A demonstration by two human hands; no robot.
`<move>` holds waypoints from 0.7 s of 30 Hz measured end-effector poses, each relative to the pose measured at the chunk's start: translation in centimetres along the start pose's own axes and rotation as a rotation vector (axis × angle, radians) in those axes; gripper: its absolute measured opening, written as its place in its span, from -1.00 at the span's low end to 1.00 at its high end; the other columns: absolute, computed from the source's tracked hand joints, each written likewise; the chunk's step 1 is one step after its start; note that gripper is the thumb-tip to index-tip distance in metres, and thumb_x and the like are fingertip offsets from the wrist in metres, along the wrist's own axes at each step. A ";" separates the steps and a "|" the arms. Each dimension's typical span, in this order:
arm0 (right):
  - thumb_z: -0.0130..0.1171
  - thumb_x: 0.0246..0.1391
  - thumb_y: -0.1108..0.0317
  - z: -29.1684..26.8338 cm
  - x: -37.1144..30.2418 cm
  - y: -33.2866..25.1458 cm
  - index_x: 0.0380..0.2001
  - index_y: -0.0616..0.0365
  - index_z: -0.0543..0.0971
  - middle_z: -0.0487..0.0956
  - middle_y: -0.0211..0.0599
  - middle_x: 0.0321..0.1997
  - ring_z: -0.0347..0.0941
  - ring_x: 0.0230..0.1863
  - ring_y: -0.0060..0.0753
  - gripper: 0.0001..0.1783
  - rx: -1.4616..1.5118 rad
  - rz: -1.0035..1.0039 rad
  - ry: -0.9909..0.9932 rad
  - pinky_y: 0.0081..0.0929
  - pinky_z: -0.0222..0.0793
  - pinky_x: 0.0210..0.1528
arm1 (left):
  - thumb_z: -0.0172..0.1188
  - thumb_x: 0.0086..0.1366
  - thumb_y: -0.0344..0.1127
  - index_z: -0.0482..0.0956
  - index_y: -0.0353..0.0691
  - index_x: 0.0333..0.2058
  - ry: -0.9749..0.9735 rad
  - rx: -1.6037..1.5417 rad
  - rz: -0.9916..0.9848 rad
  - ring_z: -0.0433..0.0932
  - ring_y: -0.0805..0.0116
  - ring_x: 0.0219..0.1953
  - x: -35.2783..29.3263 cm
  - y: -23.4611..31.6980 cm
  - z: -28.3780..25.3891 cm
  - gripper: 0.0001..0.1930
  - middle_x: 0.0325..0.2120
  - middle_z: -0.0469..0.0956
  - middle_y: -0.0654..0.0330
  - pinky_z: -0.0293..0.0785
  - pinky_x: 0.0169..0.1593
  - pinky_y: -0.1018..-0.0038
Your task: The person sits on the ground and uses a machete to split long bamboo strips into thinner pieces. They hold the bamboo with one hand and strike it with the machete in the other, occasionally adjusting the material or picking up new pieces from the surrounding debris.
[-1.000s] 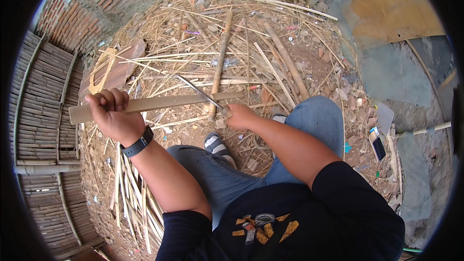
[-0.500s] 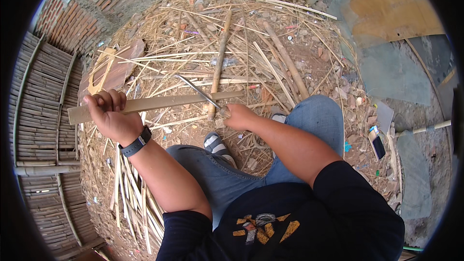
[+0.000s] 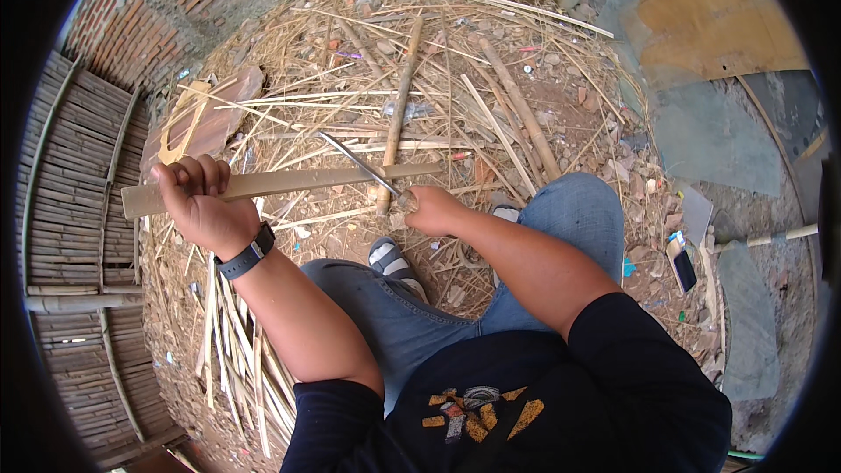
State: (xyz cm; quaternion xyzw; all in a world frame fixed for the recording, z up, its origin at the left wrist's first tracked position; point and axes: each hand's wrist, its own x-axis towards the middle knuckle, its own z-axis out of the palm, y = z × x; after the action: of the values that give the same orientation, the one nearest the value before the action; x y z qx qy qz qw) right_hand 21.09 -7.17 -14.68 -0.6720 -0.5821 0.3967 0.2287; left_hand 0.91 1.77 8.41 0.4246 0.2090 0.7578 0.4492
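My left hand (image 3: pixel 203 201) is closed round a long, flat bamboo slat (image 3: pixel 298 180) near its left end. The slat lies roughly level across the front of me, its right part over a bamboo pole (image 3: pixel 405 92) on the ground. My right hand (image 3: pixel 433 210) grips the handle of a knife (image 3: pixel 350 156), whose narrow metal blade slants up and left across the slat. Whether the edge has entered the bamboo cannot be made out. The handle is mostly hidden by my fingers.
Split bamboo strips (image 3: pixel 250 359) are heaped beside my left leg. More poles (image 3: pixel 521 109) and shavings litter the dirt ahead. A brown board (image 3: pixel 236 118) lies far left, near a bamboo slat wall (image 3: pixel 74 175). At right are a phone (image 3: pixel 683 267) and grey sheets (image 3: pixel 718 136).
My left hand and the left part of the slat have shifted up very slightly. The knife stays across the slat, and both hands keep their grip.
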 end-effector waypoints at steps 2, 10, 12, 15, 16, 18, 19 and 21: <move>0.24 -0.11 0.22 0.2 0.2 0.3 0.00 0.33 0.50 0.57 0.20 -0.04 0.50 0.04 0.15 -0.41 -0.014 0.002 0.020 -0.16 0.42 0.11 | -0.03 0.48 -0.06 0.21 -0.04 -0.51 0.003 0.002 0.000 -0.02 0.54 -0.65 0.0 0.0 0.0 -0.63 -0.70 0.05 0.39 -0.05 -0.52 0.55; 0.25 -0.10 0.19 0.3 0.1 0.2 0.01 0.35 0.48 0.56 0.22 -0.03 0.49 0.05 0.16 -0.39 -0.028 -0.005 0.043 -0.16 0.41 0.12 | -0.03 0.49 -0.06 0.21 -0.05 -0.50 -0.014 -0.001 0.002 -0.01 0.54 -0.65 0.1 -0.1 -0.2 -0.63 -0.70 0.05 0.39 -0.04 -0.53 0.55; 0.28 -0.10 0.18 0.5 0.3 0.6 -0.08 0.35 0.51 0.56 0.23 -0.09 0.49 0.01 0.19 -0.44 -0.026 -0.031 0.066 -0.15 0.40 0.09 | -0.03 0.49 -0.05 0.21 -0.05 -0.50 -0.012 -0.002 -0.001 -0.01 0.53 -0.65 0.1 -0.1 -0.2 -0.63 -0.70 0.04 0.38 -0.04 -0.53 0.56; 0.23 -0.10 0.21 0.2 0.3 0.3 0.09 0.36 0.45 0.55 0.24 0.01 0.48 0.07 0.15 -0.33 -0.050 0.018 0.012 -0.17 0.41 0.15 | -0.01 0.48 -0.05 0.22 -0.05 -0.51 -0.013 -0.011 -0.008 -0.01 0.54 -0.65 0.0 -0.1 -0.2 -0.63 -0.70 0.06 0.38 -0.04 -0.52 0.55; 0.23 -0.10 0.21 0.1 0.3 0.3 0.10 0.35 0.45 0.55 0.24 0.01 0.48 0.07 0.15 -0.33 -0.042 0.020 0.010 -0.18 0.41 0.15 | 0.01 0.47 -0.05 0.23 -0.05 -0.51 -0.018 -0.021 -0.017 0.00 0.54 -0.64 0.0 -0.1 -0.3 -0.62 -0.69 0.08 0.39 -0.04 -0.50 0.55; 0.23 -0.11 0.21 0.1 0.2 0.2 0.11 0.34 0.44 0.55 0.24 0.01 0.49 0.07 0.14 -0.31 -0.028 0.023 0.005 -0.18 0.41 0.15 | 0.03 0.46 -0.05 0.24 -0.05 -0.52 -0.018 -0.033 -0.040 0.00 0.54 -0.64 0.0 -0.3 -0.4 -0.62 -0.69 0.09 0.39 -0.03 -0.49 0.54; 0.23 -0.11 0.21 0.0 0.2 0.1 0.12 0.33 0.44 0.55 0.23 0.01 0.49 0.07 0.14 -0.31 -0.023 0.022 0.000 -0.18 0.41 0.14 | 0.04 0.46 -0.05 0.24 -0.05 -0.52 -0.014 -0.034 -0.052 0.00 0.53 -0.64 0.0 -0.7 -0.5 -0.62 -0.70 0.08 0.39 -0.03 -0.49 0.54; 0.23 -0.11 0.21 -0.1 0.2 0.0 0.14 0.31 0.43 0.55 0.22 0.01 0.49 0.08 0.13 -0.30 -0.012 0.023 -0.008 -0.18 0.41 0.14 | 0.04 0.46 -0.05 0.24 -0.05 -0.52 -0.016 -0.032 -0.065 0.00 0.53 -0.64 0.0 -1.2 -0.5 -0.62 -0.70 0.07 0.39 -0.03 -0.49 0.54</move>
State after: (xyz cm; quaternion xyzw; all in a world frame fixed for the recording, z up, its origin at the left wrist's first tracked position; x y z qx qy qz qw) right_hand 21.19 -7.00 -14.64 -0.6785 -0.5773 0.3985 0.2179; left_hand 1.06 2.40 7.32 0.4164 0.2071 0.7426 0.4820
